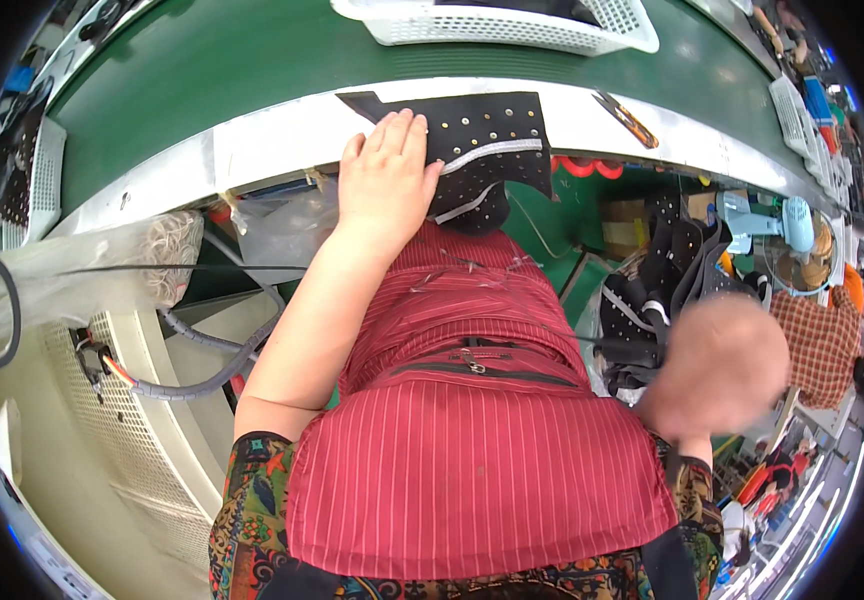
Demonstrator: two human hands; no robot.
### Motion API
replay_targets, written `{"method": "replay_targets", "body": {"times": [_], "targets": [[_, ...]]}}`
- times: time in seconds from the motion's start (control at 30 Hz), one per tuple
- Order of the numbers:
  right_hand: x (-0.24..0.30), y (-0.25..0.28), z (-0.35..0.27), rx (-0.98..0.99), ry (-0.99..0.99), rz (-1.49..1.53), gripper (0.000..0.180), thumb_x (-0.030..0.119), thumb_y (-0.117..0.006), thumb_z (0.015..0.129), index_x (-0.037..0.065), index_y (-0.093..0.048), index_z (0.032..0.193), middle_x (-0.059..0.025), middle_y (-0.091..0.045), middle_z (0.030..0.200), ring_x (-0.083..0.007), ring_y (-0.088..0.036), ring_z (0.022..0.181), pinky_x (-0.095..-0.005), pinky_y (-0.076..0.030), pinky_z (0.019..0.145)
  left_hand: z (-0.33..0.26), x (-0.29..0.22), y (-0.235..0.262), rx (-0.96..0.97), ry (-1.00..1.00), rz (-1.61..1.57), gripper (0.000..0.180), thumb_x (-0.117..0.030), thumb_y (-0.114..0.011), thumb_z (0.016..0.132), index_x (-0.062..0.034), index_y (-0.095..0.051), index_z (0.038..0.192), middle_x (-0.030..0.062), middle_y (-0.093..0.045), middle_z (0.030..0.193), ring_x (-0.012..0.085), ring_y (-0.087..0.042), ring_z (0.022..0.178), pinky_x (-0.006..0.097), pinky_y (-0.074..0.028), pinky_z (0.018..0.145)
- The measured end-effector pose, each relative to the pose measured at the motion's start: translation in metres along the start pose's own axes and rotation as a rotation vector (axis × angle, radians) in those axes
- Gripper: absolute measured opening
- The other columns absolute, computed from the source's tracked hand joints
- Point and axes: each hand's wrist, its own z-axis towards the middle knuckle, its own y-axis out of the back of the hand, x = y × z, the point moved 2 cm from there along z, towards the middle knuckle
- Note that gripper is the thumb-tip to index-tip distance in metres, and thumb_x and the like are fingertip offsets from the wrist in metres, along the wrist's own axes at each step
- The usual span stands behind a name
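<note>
My left hand [389, 170] lies flat, fingers stretched out, on a black fabric piece [497, 120] dotted with small metal studs and crossed by a silvery strip. That piece rests on the pale table edge, and its near part hangs down toward my red striped apron [482, 480]. Off to the right, my right hand [717, 365] is smeared by motion, so its fingers cannot be made out. It is nearest to a heap of similar black studded pieces [632, 310], some with silvery strips. Whether it touches or holds one of them is not visible.
Thread snips [627, 120] with orange and black handles lie on the table edge [697, 140]. Beyond it runs a green surface [252, 70] bearing a white basket [512, 30]. At left are a plastic-wrapped roll [167, 255] and grey hoses [202, 385]; at right, a light-blue fan [797, 222].
</note>
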Motion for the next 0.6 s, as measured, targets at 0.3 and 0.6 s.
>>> {"method": "replay_targets", "body": {"times": [0.3,0.6], "targets": [[-0.183,-0.039,0.076,-0.271,-0.872,0.275,0.016,0.015,-0.06,0.086,0.002,-0.063,0.093,-0.002,-0.061,0.072,-0.006,-0.051,0.058,-0.0215,-0.041,0.053,0.003,-0.002,0.009,0.008,0.057,-0.061,0.042,-0.029,-0.068,0.078,-0.0106,-0.059,0.114,0.0112,-0.053,0.121,0.0262,-0.05,0.115,0.049,-0.036,0.099],[-0.245,-0.041,0.085,-0.236,-1.017,0.077,0.017,0.019,-0.06,0.086,0.003,-0.064,0.089,0.0016,-0.057,0.07,-0.0059,-0.05,0.063,-0.0222,-0.041,0.056,0.0,0.028,0.012,-0.031,0.013,-0.174,0.046,-0.021,-0.07,0.075,-0.007,-0.058,0.117,0.0105,-0.055,0.118,0.0275,-0.055,0.108,0.042,-0.039,0.096]]}}
